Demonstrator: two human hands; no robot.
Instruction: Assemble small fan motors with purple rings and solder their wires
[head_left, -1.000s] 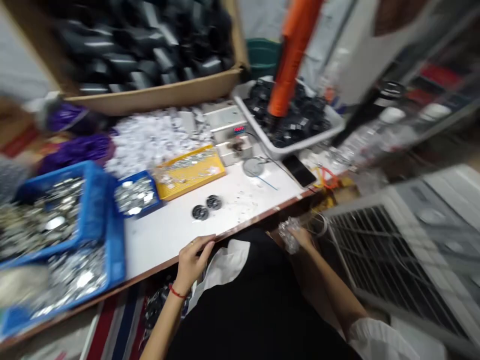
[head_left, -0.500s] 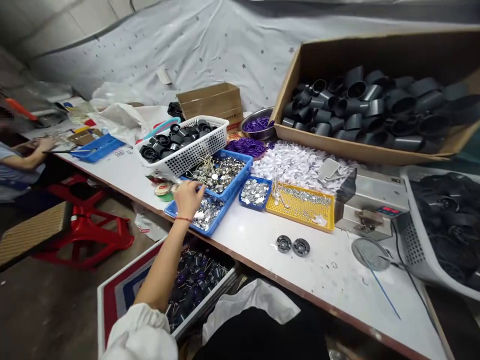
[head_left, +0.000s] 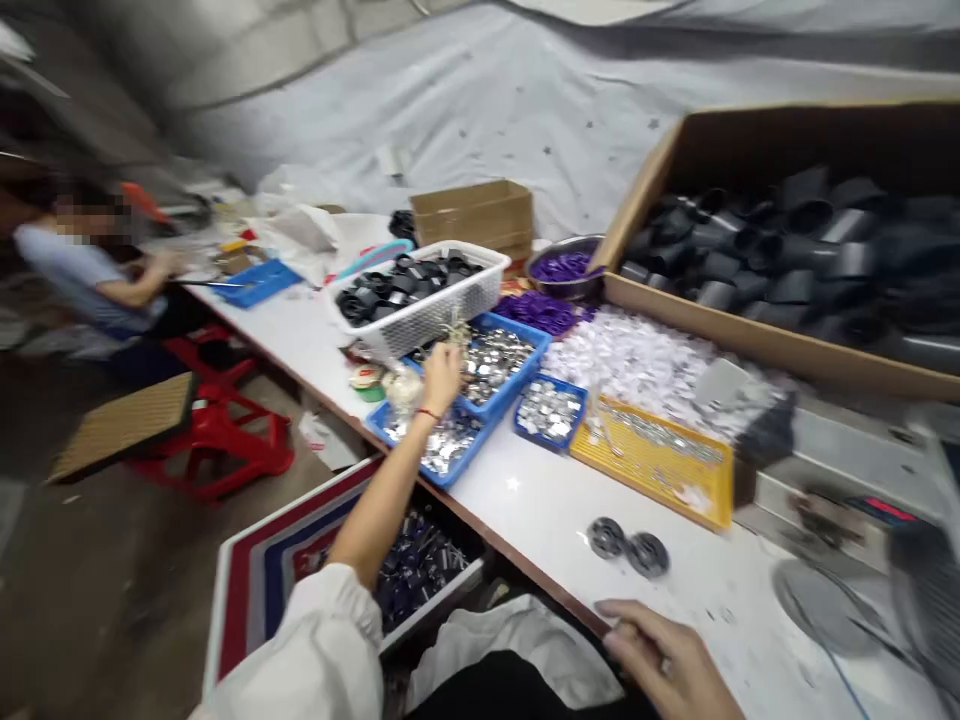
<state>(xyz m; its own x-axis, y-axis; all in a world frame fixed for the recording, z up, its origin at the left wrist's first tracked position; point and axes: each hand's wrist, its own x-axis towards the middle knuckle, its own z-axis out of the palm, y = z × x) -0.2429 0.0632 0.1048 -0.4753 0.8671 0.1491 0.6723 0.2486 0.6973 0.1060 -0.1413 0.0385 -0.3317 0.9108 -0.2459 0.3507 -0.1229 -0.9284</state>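
My left hand (head_left: 442, 377) reaches to the near-left edge of the upper blue tray (head_left: 517, 390) of small metal parts; its fingers point down and their tips are hidden. Below it is a lower blue tray (head_left: 450, 478) with shiny pieces. My right hand (head_left: 664, 655) is at the table's front edge, fingers curled and slightly blurred, and whether it holds anything is hidden. Two round dark discs (head_left: 606, 537) lie just beyond it on the white table (head_left: 517, 520).
A white basket (head_left: 442, 305) of black parts stands behind the trays. At the right are a yellow tray (head_left: 637, 480), a metal device (head_left: 832, 470) and a large cardboard box (head_left: 787, 345). A person (head_left: 90, 265) sits far left beside a red stool (head_left: 225, 425).
My right hand has come into view at the bottom right. My left hand has moved from the lower tray towards the upper one. The view has shifted left.
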